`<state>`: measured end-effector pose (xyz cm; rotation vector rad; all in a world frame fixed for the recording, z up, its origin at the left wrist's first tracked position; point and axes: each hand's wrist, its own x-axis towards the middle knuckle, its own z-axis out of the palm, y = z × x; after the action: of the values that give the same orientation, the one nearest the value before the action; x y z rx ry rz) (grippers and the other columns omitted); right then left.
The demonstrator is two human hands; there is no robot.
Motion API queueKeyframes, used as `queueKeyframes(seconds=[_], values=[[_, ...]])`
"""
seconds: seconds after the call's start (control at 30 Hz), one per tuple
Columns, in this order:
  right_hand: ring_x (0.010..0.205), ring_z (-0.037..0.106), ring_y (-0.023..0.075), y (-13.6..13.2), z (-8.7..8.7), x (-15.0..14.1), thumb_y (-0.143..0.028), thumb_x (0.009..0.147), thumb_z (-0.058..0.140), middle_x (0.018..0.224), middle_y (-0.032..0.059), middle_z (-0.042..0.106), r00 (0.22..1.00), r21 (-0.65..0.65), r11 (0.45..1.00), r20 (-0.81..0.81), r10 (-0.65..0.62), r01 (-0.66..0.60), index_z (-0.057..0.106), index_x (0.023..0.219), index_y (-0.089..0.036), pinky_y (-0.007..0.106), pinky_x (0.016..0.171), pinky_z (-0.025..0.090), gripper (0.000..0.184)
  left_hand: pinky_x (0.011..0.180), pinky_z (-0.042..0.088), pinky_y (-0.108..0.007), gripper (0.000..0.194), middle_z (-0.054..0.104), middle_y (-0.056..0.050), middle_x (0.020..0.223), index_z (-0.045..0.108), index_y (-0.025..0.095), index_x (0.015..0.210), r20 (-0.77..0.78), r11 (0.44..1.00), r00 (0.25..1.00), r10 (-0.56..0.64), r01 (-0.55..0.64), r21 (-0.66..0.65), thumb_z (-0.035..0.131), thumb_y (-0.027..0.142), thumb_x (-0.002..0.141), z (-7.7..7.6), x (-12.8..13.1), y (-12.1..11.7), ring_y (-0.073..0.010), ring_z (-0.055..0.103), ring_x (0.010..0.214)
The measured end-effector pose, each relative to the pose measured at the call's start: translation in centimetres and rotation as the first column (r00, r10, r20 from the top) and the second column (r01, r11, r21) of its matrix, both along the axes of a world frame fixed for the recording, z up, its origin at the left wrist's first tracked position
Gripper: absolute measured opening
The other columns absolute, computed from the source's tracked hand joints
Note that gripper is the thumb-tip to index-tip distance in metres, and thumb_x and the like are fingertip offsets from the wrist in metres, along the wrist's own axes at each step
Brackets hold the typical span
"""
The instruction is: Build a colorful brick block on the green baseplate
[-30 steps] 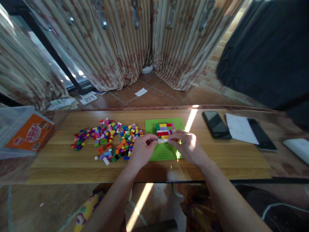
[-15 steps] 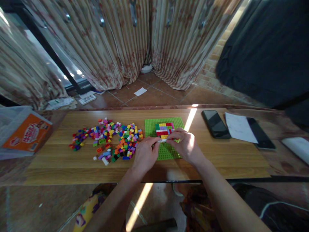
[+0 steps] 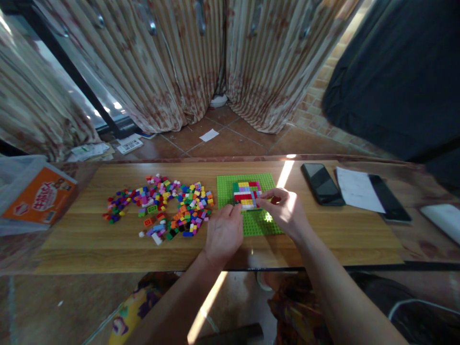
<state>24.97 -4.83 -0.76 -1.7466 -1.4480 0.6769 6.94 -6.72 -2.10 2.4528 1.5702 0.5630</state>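
A block of coloured building bricks (image 3: pixel 243 196) sits on the green studded baseplate (image 3: pixel 257 228), with rows of red, white, yellow and other colours. A white strip (image 3: pixel 247 207) runs along its near edge. My left hand (image 3: pixel 225 229) has its fingers closed at the near left corner of the build, and its fingertips are partly hidden behind the hand. On the opposite side, my right hand (image 3: pixel 283 211) pinches at the right edge of the build with thumb and fingers. Whether a separate small brick lies between those fingers is too small to tell.
Loose coloured bricks (image 3: pixel 190 208) spread across the left of the wooden table (image 3: pixel 118 251). A clear box with an orange label (image 3: pixel 42 195) stands at far left. To the right lie a black phone (image 3: pixel 322 184), white paper (image 3: pixel 359 188) and another dark device (image 3: pixel 390 199).
The white piece held between both hands now lies along the build's near edge. My hands have moved apart to its two sides, the right one shifting right.
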Motion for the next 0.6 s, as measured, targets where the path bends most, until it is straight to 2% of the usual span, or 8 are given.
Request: queueKeyframes(seconds=[0.07,0.13,0.2,0.27,0.4,0.6], values=[[0.062,0.056,0.0175,0.1,-0.4,0.2,-0.054,0.073,0.065,0.072,0.0046,0.063,0.997,0.000,0.997,0.007,-0.082,0.082,0.068,0.089,-0.016,0.030,0.055,0.043,0.041,0.075,0.045,-0.032,0.027,0.064,-0.007,0.094,0.057,0.017,0.118,-0.029,1.000,1.000,0.006,-0.005,0.013,0.044,0.022,0.094,-0.1,0.2,-0.1,-0.0217,0.060,0.089],[0.076,0.061,0.0226,0.2,-1.0,0.0,-0.062,0.071,0.064,0.089,0.0104,0.066,0.989,0.029,0.990,0.043,-0.142,0.141,0.063,0.104,-0.015,0.035,0.063,0.048,0.058,0.075,0.045,-0.032,0.028,0.063,-0.008,0.094,0.056,0.017,0.119,-0.053,1.000,0.999,0.009,-0.008,0.018,0.044,0.021,0.094,-0.1,0.3,-0.2,-0.0217,0.060,0.090],[0.088,0.062,0.0268,0.1,-1.8,-0.4,-0.066,0.067,0.065,0.104,0.0148,0.064,0.983,0.038,0.987,0.084,-0.162,0.159,0.056,0.119,-0.015,0.040,0.071,0.051,0.074,0.074,0.045,-0.032,0.028,0.063,-0.008,0.095,0.055,0.016,0.120,-0.067,1.000,0.998,0.004,-0.002,0.017,0.044,0.021,0.094,-0.1,0.5,-0.2,-0.0217,0.060,0.089],[0.095,0.061,0.0294,0.0,-2.3,-0.9,-0.066,0.066,0.066,0.111,0.0166,0.062,0.980,0.048,0.988,0.132,-0.152,0.147,0.050,0.128,-0.015,0.044,0.078,0.050,0.081,0.074,0.046,-0.033,0.029,0.064,-0.007,0.095,0.054,0.016,0.121,-0.078,1.000,0.997,0.001,0.001,0.014,0.044,0.020,0.094,0.0,0.6,-0.3,-0.0217,0.060,0.089],[0.099,0.061,0.0318,-0.1,-2.4,-1.6,-0.060,0.069,0.066,0.109,0.0174,0.064,0.971,0.066,0.989,0.195,-0.140,0.129,0.048,0.130,-0.013,0.047,0.083,0.048,0.079,0.074,0.047,-0.033,0.029,0.064,-0.007,0.097,0.053,0.015,0.121,-0.112,1.000,0.994,0.009,-0.008,0.014,0.044,0.018,0.094,0.0,0.7,-0.4,-0.0211,0.061,0.088],[0.084,0.065,0.0272,0.1,-1.5,-1.8,-0.055,0.071,0.067,0.095,0.0119,0.069,0.981,-0.001,0.995,0.166,-0.098,0.100,0.053,0.124,-0.015,0.042,0.076,0.050,0.068,0.073,0.049,-0.031,0.031,0.063,-0.007,0.096,0.053,0.014,0.122,-0.147,1.000,0.989,0.007,-0.004,0.022,0.045,0.014,0.092,-0.2,0.9,-0.4,-0.0205,0.061,0.088]])
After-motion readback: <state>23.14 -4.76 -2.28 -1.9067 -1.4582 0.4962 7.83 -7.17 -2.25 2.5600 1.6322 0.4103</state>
